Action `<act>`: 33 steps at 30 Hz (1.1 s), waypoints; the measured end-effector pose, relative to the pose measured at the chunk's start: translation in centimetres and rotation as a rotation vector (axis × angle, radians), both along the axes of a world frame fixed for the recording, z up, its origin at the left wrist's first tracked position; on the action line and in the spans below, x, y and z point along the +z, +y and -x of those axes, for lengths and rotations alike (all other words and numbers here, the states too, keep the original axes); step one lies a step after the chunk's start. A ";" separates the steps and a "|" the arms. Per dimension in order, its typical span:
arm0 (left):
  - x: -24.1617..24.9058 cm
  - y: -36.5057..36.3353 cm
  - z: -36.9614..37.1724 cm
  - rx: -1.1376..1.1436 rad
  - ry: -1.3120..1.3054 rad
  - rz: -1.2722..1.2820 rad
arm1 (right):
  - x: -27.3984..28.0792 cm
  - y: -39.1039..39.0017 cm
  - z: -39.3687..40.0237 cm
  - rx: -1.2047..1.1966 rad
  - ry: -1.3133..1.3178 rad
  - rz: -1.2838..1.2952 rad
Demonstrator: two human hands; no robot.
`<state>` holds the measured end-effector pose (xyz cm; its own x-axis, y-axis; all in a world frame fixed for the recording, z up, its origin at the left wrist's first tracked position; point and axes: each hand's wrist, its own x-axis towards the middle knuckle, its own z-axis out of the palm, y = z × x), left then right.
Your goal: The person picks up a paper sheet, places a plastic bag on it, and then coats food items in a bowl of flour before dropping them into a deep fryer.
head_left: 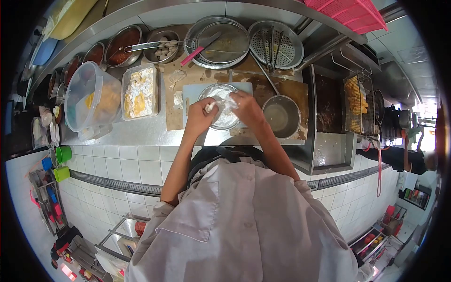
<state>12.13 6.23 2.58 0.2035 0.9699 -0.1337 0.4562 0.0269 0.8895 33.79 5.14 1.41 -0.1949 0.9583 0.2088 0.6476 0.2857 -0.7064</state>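
Head view: both hands, left hand (201, 114) and right hand (244, 105), fingers pinched around floury dough (221, 104) over the bowl (209, 91), mid-coating; turning it evenly seems next.

On the surface (141, 134), a bowl (221, 105) in the middle, on a board (192, 91). Both hands over the bowl, left hand (199, 115) beside right hand (244, 105). Left of the bowl a tray (139, 91), further left a tub (91, 98). Right of the bowl a pot (281, 116), then a fryer (329, 103) with a basket (357, 101). Behind the bowl, a strainer (276, 44).
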 end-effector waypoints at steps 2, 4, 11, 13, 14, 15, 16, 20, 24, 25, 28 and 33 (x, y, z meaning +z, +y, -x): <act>0.2 0.1 0.8 0.053 -0.048 -0.056 | -1.2 0.4 -1.7 -0.108 0.018 -0.016; 0.7 0.3 1.7 0.043 -0.012 -0.119 | 0.7 0.4 -2.7 -0.115 -0.085 0.060; 2.5 0.5 1.8 -0.157 0.095 -0.236 | 1.2 0.1 -1.7 0.021 0.034 0.082; 3.1 0.6 2.1 -0.170 0.132 -0.128 | 1.6 0.0 -1.8 -0.007 0.043 0.115; 3.0 0.7 2.2 -0.196 0.112 -0.126 | 1.8 0.0 -2.0 -0.044 0.041 0.145; 2.9 0.8 2.3 -0.220 0.092 -0.125 | 2.0 0.0 -2.1 -0.080 0.039 0.175; 2.9 0.8 2.4 -0.242 0.072 -0.124 | 1.8 0.0 -2.2 -0.099 0.043 0.175; 2.9 0.7 2.8 -0.370 0.004 -0.094 | 0.8 0.1 -2.1 -0.121 0.039 0.154; 1.8 0.6 4.0 -0.340 -0.064 -0.048 | 0.9 -0.4 -1.4 -0.098 -0.001 0.196; 1.7 0.4 4.2 -0.295 -0.108 0.015 | 0.9 -0.5 -1.2 -0.094 -0.003 0.188; 0.3 0.4 4.5 -0.222 -0.259 0.085 | 0.8 -0.6 -0.7 -0.072 -0.013 0.181; -0.3 0.0 4.3 0.062 -0.030 -0.169 | -0.1 -0.6 0.0 0.026 -0.033 0.149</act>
